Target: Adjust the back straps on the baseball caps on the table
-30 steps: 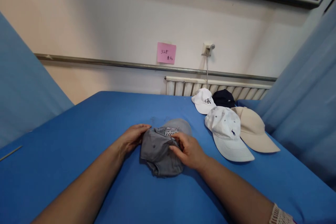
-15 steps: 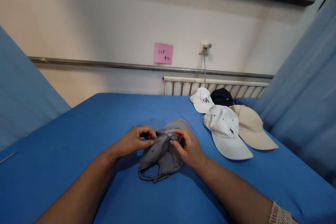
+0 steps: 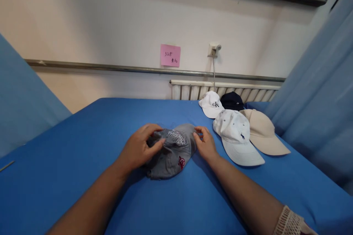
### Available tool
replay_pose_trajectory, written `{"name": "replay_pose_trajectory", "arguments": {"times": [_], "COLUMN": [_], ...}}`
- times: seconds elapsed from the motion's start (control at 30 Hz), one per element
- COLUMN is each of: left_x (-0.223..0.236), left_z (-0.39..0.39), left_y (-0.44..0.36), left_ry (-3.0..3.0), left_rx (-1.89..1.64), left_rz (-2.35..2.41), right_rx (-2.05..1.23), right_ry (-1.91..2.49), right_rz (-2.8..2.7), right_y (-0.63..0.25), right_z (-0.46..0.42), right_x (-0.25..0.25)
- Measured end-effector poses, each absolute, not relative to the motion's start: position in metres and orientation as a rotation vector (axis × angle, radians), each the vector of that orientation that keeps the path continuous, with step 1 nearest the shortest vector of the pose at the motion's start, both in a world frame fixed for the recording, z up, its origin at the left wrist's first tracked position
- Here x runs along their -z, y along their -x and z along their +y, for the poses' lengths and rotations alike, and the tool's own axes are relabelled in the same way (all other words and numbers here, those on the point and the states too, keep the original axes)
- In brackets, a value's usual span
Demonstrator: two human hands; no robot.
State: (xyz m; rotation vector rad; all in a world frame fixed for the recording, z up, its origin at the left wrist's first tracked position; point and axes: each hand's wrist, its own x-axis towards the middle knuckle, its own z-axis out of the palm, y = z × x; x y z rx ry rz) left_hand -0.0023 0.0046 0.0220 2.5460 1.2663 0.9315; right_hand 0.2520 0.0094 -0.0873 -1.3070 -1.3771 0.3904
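Note:
A grey baseball cap (image 3: 168,159) lies on the blue-covered bed, its crown crumpled. White lettering runs across its front, a small red emblem sits on its side, and the brim points toward the back right. My left hand (image 3: 139,148) grips the crown from the left, with thumb and fingers apart across the cloth and some fingertips hidden. At the right edge of the brim, my right hand (image 3: 206,144) has its fingers curled, pinching that edge.
To the right lie a white cap with black letters (image 3: 211,104), a dark navy cap (image 3: 232,101), a pale cap with a small dark logo (image 3: 234,136) and a beige cap (image 3: 266,132). A radiator (image 3: 190,91) stands behind; blue curtains (image 3: 317,91) flank both sides.
The cap has turned so its lettering and red emblem show, and its rear strap opening is out of sight. My right hand has moved from the crown's top to the brim edge.

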Motion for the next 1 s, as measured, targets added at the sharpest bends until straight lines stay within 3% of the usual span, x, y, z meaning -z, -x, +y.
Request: {"name": "replay_pose_trajectory", "arguments": {"times": [0.2, 0.7, 1.0], "left_x": [-0.012, 0.021, -0.01], "left_z": [0.006, 0.018, 0.017], "left_y": [-0.004, -0.009, -0.008], "left_ry": [-2.724, -2.586, -2.584], "left_rx": [-0.597, -0.274, -0.564], "left_rz": [1.276, 1.425, 1.545], "right_rx": [-0.416, -0.474, -0.417], "right_ry": [1.316, 1.302, 1.278], "right_rz": [-1.391, -1.435, -1.368], "right_y": [-0.253, -0.249, -0.252], "right_z": [0.012, 0.014, 0.013], "right_x": [0.095, 0.102, 0.091]}}
